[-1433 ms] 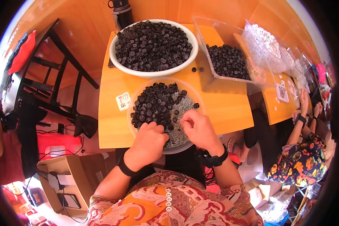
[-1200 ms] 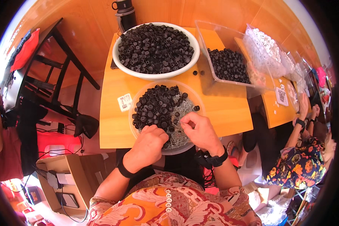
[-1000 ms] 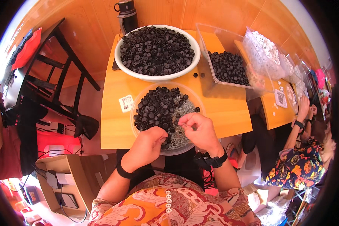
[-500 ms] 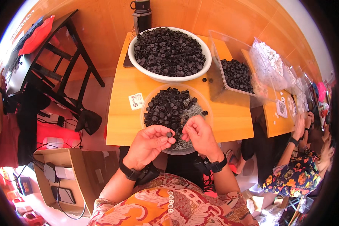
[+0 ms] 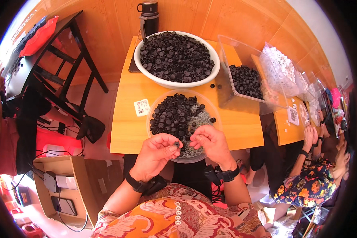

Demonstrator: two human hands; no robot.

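Small black round plastic cap (image 5: pixel 176 144), pinched at fingertip level, held just above near rim of clear shallow plastic bowl (image 5: pixel 154 104).

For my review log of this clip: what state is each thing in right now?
left hand: pinching a small black part
right hand: fingers curled beside the left, what it holds unclear
clear bowl: holds black parts and thin metal bits
white bowl: heaped with black parts
clear bin: partly filled, open
black flask: upright

A small assembly workshop, this: an orange worktop (image 5: pixel 127 131) carries a white basin (image 5: pixel 174 83) heaped with black plastic parts, clear bins (image 5: pixel 242 51) alongside, another person (image 5: pixel 305 182) working at the neighbouring table.
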